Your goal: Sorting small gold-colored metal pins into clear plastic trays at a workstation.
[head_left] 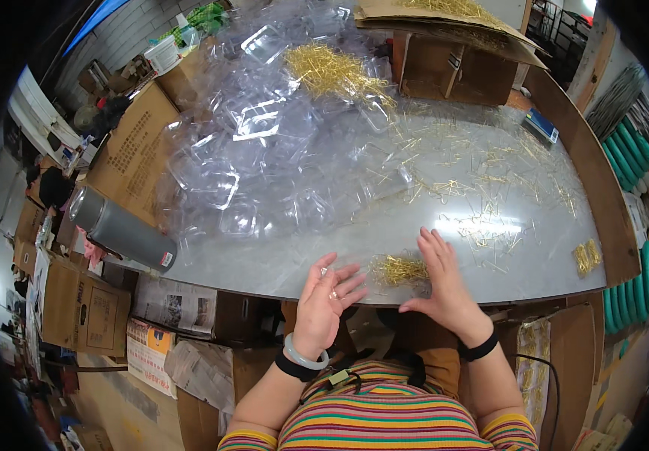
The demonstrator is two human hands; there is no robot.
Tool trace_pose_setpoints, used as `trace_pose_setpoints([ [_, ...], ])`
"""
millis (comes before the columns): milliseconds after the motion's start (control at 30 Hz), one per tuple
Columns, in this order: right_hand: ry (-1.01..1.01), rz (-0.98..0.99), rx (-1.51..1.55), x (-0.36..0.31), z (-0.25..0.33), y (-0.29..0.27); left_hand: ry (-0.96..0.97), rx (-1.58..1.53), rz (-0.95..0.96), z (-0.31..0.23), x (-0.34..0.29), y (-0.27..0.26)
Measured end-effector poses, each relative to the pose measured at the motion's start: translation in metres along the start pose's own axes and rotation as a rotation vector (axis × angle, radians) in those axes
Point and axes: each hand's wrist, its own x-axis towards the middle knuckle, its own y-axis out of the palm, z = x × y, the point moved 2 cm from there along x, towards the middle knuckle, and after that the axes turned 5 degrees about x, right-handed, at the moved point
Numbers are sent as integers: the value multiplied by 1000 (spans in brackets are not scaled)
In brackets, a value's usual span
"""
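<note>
A small heap of thin gold-coloured wire pieces lies at the near edge of the grey table, between my two hands. My left hand is just left of the heap, palm turned up and inward, fingers spread and holding nothing. On the other side my right hand is held open, fingers stretched away from me and thumb apart. Its inner side is close against the heap; whether it touches the wires I cannot tell. More loose gold wires are scattered over the right half of the table.
Clear plastic packages pile high at the left and back, a larger gold wire heap on top. A grey bottle stands left. A cardboard box, a blue box and a wire bundle are right. A raised board edges the table.
</note>
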Motion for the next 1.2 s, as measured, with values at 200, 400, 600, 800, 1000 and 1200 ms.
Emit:
trace_pose_setpoints([
  [200,-78,309,-213,10,-18,-9,-73,-66,49,10,15,9],
  [400,-93,189,-143,9,-22,3,-55,-25,56,5,24,23],
  [600,-89,122,-143,5,-22,4,-192,168,62,-16,-22,7],
  [800,-60,83,-180,5,-8,16,-631,117,178,14,-44,-23],
  [1000,9,65,-215,2,2,31,-576,-90,263,38,-32,-10],
  [1200,-85,165,-134,-28,29,42,-496,-212,318,44,-40,-5],
])
